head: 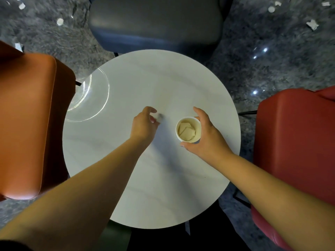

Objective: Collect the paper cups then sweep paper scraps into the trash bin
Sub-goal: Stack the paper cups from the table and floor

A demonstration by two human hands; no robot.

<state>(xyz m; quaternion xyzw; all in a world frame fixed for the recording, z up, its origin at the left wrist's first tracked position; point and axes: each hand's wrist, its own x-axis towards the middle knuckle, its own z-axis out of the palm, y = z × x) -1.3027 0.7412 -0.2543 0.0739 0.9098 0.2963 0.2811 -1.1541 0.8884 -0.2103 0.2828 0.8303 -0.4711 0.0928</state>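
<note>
Small white paper cup (188,129), scraps inside, stands right of centre on the round white tabletop (126,178). My right hand (206,136) fingers curl round it. Left hand (145,122), left of cup, pinches a blurred scrap (159,117). I'd steady the cup, drop the scrap in.

Both bare arms reach forward; left hand (144,122) fingers curled, right hand (206,134) fingers spread in a curve
</note>
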